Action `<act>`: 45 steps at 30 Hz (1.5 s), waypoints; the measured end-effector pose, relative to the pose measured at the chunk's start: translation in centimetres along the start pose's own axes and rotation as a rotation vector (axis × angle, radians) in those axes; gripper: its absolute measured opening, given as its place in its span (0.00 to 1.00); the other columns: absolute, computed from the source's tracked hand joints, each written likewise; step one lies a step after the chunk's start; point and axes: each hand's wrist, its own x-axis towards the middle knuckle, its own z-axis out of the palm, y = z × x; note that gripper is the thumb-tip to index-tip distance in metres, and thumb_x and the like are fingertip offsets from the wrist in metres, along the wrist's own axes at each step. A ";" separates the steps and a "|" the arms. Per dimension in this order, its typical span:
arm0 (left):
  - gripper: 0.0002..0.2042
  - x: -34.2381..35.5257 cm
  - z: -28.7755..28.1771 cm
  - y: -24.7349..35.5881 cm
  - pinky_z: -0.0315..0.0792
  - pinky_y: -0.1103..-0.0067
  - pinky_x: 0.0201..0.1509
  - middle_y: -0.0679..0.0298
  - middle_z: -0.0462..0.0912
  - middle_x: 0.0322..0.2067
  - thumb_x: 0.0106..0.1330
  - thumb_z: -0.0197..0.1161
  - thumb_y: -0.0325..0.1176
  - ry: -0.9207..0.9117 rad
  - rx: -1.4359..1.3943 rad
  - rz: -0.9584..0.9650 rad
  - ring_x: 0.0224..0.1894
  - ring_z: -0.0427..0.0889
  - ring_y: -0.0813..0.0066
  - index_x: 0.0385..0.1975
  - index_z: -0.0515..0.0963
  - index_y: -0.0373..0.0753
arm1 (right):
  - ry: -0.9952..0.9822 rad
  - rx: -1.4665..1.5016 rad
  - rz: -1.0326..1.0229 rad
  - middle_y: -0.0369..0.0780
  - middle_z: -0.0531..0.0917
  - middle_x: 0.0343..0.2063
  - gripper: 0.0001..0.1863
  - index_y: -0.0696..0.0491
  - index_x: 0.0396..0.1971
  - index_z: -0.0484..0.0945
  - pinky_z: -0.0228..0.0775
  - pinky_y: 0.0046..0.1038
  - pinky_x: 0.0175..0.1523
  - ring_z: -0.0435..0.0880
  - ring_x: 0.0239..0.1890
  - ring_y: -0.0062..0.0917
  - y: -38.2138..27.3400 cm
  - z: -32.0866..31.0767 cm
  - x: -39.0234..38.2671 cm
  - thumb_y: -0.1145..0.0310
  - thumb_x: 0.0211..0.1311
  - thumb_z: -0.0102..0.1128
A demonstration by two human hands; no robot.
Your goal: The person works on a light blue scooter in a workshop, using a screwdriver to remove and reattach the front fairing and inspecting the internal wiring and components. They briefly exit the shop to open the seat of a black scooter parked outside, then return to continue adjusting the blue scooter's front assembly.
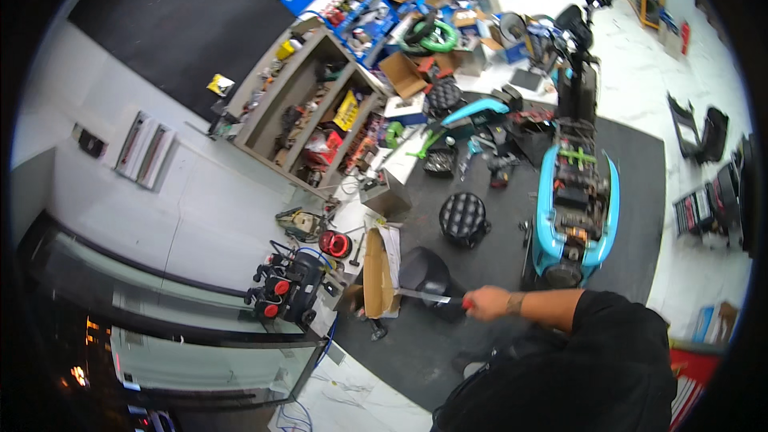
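My right hand (486, 302) reaches in from the right and is closed round the red and black handle of a long tool with a thin, pale, flat-looking shaft (424, 296). The shaft points left, and its far end overlaps the edge of an open cardboard box (374, 276); whether they touch I cannot tell. Beneath the shaft lies a smooth black scooter part (424, 270), perhaps a seat or cover. A round, quilted black cushion (462, 218) sits beyond it on the dark mat. My left hand is out of sight.
A partly stripped turquoise scooter (578, 200) stands on the dark mat (640, 168) to the right. Shelves (280, 124) full of parts and an air compressor (284, 284) stand at the left. Tools, including a drill (501, 170), and loose parts litter the floor ahead.
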 end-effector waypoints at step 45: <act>0.14 -10.1 81.1 75.5 0.77 0.46 0.48 0.39 0.86 0.37 0.79 0.56 0.42 -1.225 1.281 2.109 0.43 0.85 0.33 0.41 0.77 0.36 | 1.977 0.614 1.545 0.53 0.88 0.39 0.15 0.56 0.45 0.84 0.78 0.50 0.50 0.86 0.44 0.55 12.0 -5.5 -0.7 0.61 0.65 0.71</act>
